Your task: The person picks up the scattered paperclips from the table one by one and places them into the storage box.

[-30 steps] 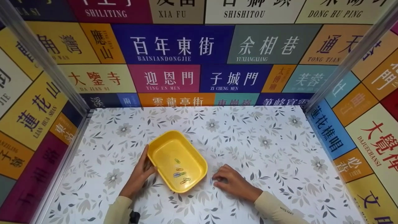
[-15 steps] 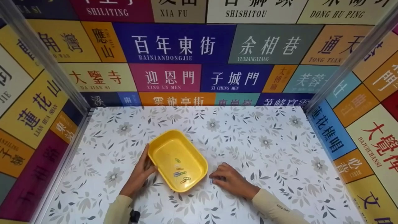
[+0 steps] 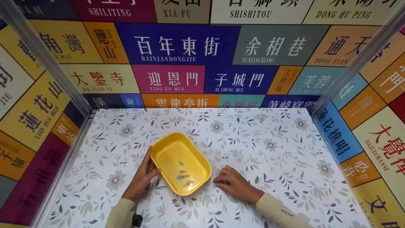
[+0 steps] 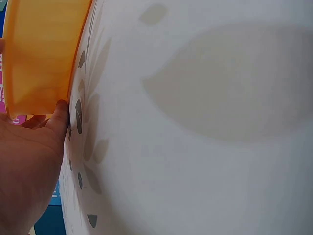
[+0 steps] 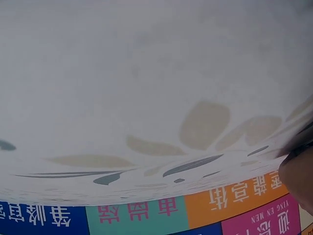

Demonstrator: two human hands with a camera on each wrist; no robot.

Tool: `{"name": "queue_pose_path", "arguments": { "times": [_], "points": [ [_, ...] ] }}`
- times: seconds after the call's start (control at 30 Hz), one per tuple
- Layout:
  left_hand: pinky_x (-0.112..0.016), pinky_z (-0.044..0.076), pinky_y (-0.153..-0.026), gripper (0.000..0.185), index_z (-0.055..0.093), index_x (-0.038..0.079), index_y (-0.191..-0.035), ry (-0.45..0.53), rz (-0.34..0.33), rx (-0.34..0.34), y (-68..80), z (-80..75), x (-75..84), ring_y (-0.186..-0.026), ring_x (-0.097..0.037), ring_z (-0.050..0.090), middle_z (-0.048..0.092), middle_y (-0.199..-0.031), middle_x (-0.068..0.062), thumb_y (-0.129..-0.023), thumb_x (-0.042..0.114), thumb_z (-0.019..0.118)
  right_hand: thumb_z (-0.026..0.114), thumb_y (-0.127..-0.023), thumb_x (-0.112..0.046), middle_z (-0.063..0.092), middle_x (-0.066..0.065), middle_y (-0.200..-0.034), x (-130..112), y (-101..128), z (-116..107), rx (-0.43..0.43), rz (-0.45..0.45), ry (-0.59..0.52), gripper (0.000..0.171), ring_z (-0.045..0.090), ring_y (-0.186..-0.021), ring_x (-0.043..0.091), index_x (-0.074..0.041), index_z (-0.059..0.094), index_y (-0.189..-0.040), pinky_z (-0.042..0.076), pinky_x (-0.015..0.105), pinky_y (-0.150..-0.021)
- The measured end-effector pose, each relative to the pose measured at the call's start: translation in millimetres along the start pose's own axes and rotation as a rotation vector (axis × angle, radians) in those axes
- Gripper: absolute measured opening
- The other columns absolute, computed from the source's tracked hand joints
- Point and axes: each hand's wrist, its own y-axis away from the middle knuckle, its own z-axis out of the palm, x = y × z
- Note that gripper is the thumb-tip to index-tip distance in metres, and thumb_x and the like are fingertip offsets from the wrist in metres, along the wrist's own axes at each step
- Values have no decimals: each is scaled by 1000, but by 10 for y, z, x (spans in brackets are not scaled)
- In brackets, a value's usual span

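Note:
A yellow plastic tray [image 3: 167, 155] lies at an angle on the patterned tabletop. Against its left side rests my left hand [image 3: 142, 177], with the fingers extended along the wall and the thumb touching it lower down; the left wrist view shows the thumb at the tray's [image 4: 44, 58] bottom edge. Several coloured paper clips [image 3: 186, 176] lie inside, towards the near end. Right of the tray, my right hand [image 3: 235, 183] is down at the tabletop, thumb and fingertips pinching a small blue paper clip [image 3: 214, 185], mostly covered. The right wrist view catches only a dark part of the hand [image 5: 298, 176].
The tabletop [image 3: 269, 167] has a white cover with grey leaves and flowers. Walls with colourful printed signs [image 3: 177, 44] enclose it at the back and both sides. Metal posts [image 3: 348, 63] stand at the back corners.
My right hand has shifted slightly left, and its fingertips have come together over the blue paper clip, which shows less now. The left hand and the tray stay in place.

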Motion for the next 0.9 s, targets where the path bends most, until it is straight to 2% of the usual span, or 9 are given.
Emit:
{"name": "queue_pose_path", "arguments": {
  "times": [0.2,0.53,0.9],
  "points": [
    [-9,29,-122,98,0,18,-179,-7,-23,8,0,6,2,-169,-30,17,5,-186,-4,-109,4,67,79,-103,-11,66,-3,-101,7,5,-19,1,12,-8,14,58,-94,12,-13,85,-116,54,29,-81],
    [-9,28,-121,99,-1,19,-179,-19,-29,14,3,-2,1,-169,-29,17,4,-186,-3,-108,3,67,79,-102,-9,66,-2,-101,21,2,-12,23,-26,-14,9,57,-95,12,-14,85,-106,54,29,-82],
    [-9,29,-122,98,-3,17,-179,9,-10,-6,2,3,8,-170,-31,16,5,-186,-7,-109,1,65,78,-103,-11,66,-5,-99,19,-29,-4,7,-65,58,7,56,-95,12,-15,81,-99,54,30,-83]
  ]
}}
